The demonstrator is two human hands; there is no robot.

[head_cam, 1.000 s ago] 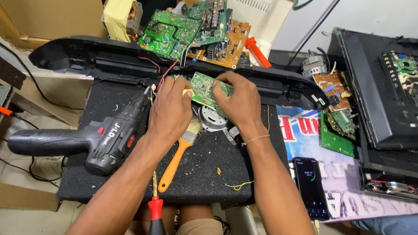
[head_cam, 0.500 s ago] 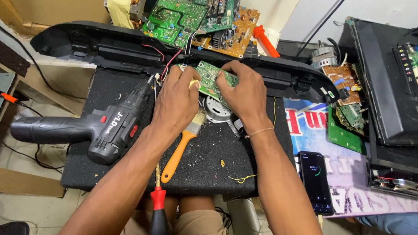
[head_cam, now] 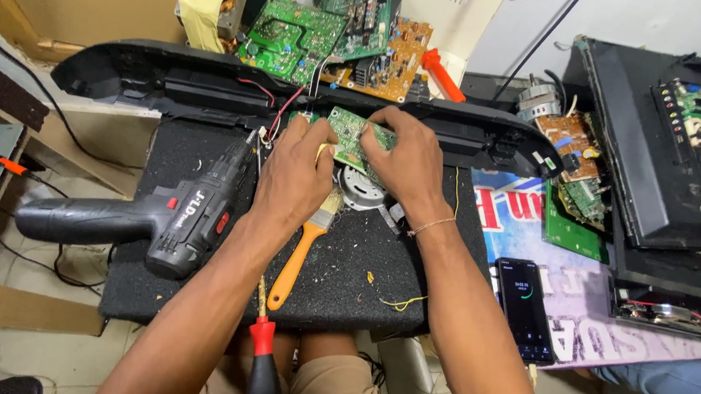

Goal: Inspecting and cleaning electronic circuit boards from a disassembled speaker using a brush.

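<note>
A black cordless drill [head_cam: 169, 221] is lying at the left of the dark padded tabletop [head_cam: 196, 293], with an orange-handled paintbrush [head_cam: 300, 253] and a red-and-black screwdriver [head_cam: 263, 364] lying near it. A black smartphone [head_cam: 525, 310] is glowing on a printed banner sheet [head_cam: 522, 217] at the right. Green and orange circuit boards [head_cam: 337, 36] are piling up behind a long black plastic housing [head_cam: 169, 86].

Lit black phone screen [head_cam: 525, 310] on colourful printed sheet [head_cam: 521, 234]

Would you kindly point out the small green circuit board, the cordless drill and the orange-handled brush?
small green circuit board [head_cam: 353, 134], head view, on its bare middle between the hands.
cordless drill [head_cam: 192, 220], head view, on its body.
orange-handled brush [head_cam: 295, 261], head view, on its handle.
</note>
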